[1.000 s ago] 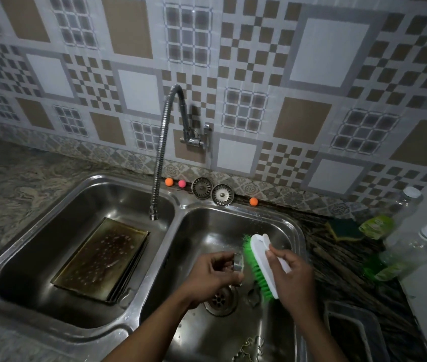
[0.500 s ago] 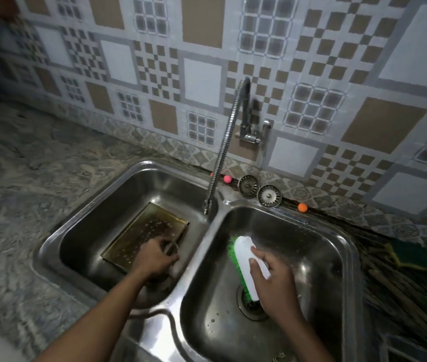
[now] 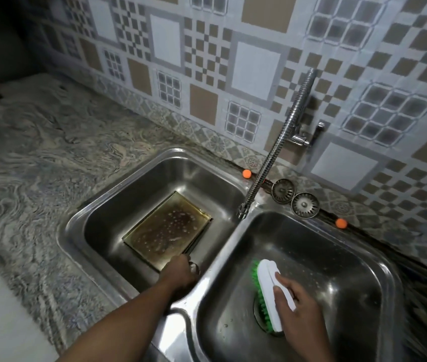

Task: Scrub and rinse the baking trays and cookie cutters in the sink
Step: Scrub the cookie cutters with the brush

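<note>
The left hand (image 3: 179, 274) reached down into the left basin of the double steel sink (image 3: 223, 253), at the near right corner of the baking tray (image 3: 166, 231). Its fingers were curled together around something small and metallic, only a sliver of which showed past the knuckles; what it was could not be told. The tray lay flat on the basin floor, its surface brown and spotted with pale suds, and further tray edges showed stacked beneath it along the right side.

The right hand (image 3: 298, 301) was over the right basin, its grip clamped on the white back of a scrubbing brush (image 3: 268, 291). The green bristles faced left and down, and the lower end of the brush hung above the drain (image 3: 259, 322). The basin floor around it was wet with droplets.

The tap (image 3: 277, 147), a ribbed flexible spout fixed to the tiled wall (image 3: 207, 61), ended just above the divider between the two basins. No water ran from it. Two round metal strainers (image 3: 294, 197) stood side by side on the back rim of the sink, just beside the spout. One small orange ball (image 3: 246, 174) sat on the ledge behind the left basin, another (image 3: 341, 223) behind the right. The marbled stone desk (image 3: 37, 178) spread away to the left.
</note>
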